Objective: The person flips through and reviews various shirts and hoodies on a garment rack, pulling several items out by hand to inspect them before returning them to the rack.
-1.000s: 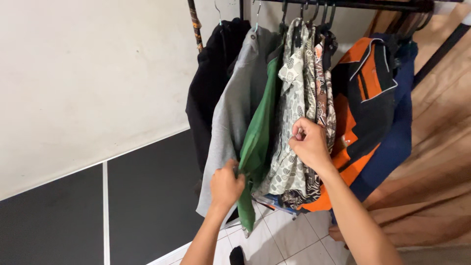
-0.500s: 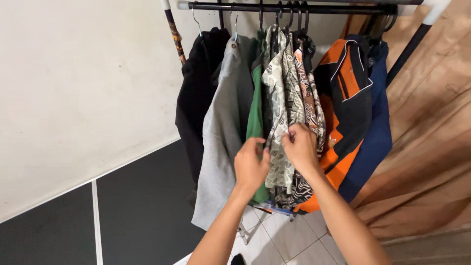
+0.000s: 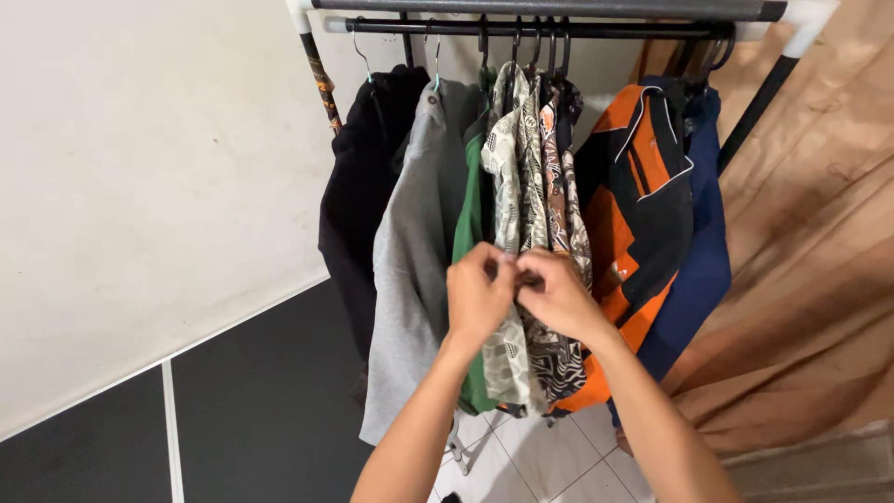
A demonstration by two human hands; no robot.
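Several garments hang from a black clothes rail (image 3: 559,28). A pale patterned shirt (image 3: 503,168) hangs in the middle, between a green shirt (image 3: 467,224) and darker patterned shirts (image 3: 559,186). My left hand (image 3: 477,296) and my right hand (image 3: 557,296) meet at the front edge of the pale patterned shirt, both pinching its fabric at mid height. The fingertips are partly hidden by each other.
A black garment (image 3: 358,196) and a grey garment (image 3: 414,242) hang at the left. An orange and black jacket (image 3: 643,214) and a navy garment (image 3: 703,251) hang at the right. A brown curtain (image 3: 819,242) is further right, white wall (image 3: 140,168) left, tiled floor (image 3: 549,466) below.
My left hand let go of the green shirt and rose to join my right hand on the pale patterned shirt. The view tilted upward, showing more of the rail.
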